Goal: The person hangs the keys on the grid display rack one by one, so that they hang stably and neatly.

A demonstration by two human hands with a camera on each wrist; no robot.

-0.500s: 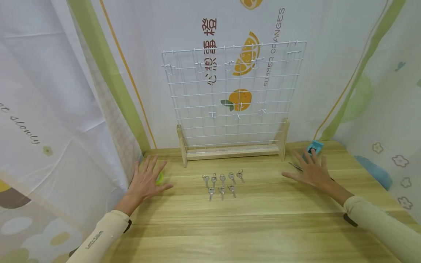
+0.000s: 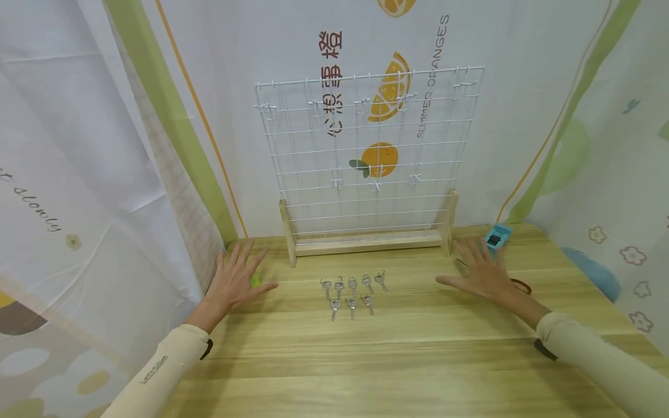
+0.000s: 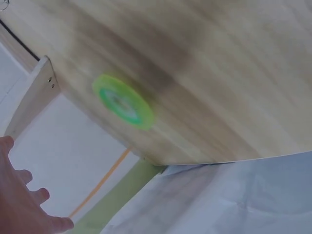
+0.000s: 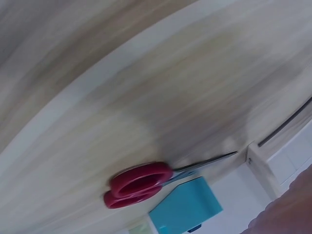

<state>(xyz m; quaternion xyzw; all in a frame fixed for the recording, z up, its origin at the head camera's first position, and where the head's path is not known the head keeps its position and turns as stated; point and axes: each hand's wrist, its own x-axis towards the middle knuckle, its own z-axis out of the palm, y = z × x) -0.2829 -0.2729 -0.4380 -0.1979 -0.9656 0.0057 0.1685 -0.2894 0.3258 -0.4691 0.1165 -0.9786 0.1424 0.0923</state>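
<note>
My left hand point(image 2: 233, 283) is spread over the left side of the table with nothing in it. Beneath it lies a bright green ring-shaped roll point(image 3: 123, 101), blurred in the left wrist view and mostly hidden in the head view. On the right, my other hand point(image 2: 482, 276) is also spread and holds nothing. Scissors with red handles point(image 4: 141, 179) lie under it, beside a teal box point(image 4: 187, 207). Between the hands, several small silver keys with rings point(image 2: 352, 284) are laid out in two rows.
Behind the keys stands a white wire grid rack point(image 2: 366, 154) on a wooden base point(image 2: 368, 247), with several white hooks on it. Printed curtains point(image 2: 219, 52) surround the wooden table point(image 2: 376, 371) at the back and sides.
My right hand has shifted slightly left, uncovering more of the teal box and a scissor handle. My left hand stays nearly in place, and the keys have not moved.
</note>
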